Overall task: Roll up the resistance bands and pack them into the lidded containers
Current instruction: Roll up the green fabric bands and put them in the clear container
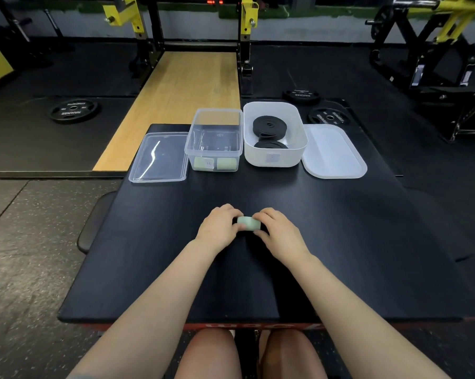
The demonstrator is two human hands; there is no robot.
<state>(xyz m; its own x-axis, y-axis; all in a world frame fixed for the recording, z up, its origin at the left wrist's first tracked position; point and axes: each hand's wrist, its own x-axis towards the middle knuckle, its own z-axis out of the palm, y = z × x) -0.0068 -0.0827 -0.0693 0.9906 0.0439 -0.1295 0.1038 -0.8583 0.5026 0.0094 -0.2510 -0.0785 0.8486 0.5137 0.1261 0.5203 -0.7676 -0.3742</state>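
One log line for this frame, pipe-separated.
step: rolling | both hands on pale green band roll | clear plastic container: two green rolls | white container: black rolls | lids off

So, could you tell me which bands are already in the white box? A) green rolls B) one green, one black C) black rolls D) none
C: two black rolls lie in the white box; the green rolls are in the clear box.
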